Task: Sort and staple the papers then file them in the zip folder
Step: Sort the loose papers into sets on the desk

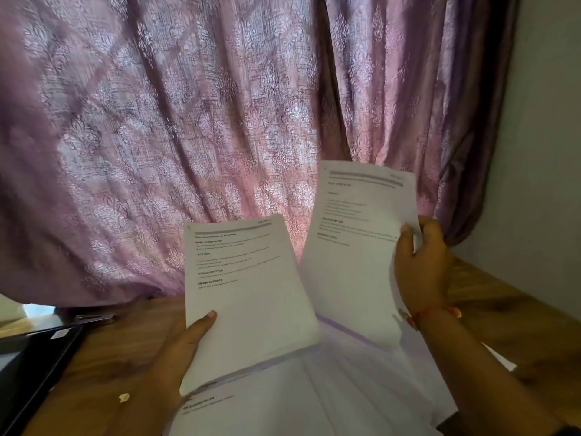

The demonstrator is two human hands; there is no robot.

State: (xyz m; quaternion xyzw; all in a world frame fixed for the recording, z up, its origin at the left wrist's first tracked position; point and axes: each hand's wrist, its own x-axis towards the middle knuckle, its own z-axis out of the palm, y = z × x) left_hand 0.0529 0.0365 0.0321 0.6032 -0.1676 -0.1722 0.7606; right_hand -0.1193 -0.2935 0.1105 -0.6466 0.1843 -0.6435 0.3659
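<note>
White papers upright, headings uppermost

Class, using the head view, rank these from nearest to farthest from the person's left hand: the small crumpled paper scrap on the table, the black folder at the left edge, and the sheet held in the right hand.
From the left hand:
1. Small crumpled paper scrap, on the wooden table just left of that hand.
2. Sheet held in the right hand, raised to the right.
3. Black folder, at the far left edge.
</note>
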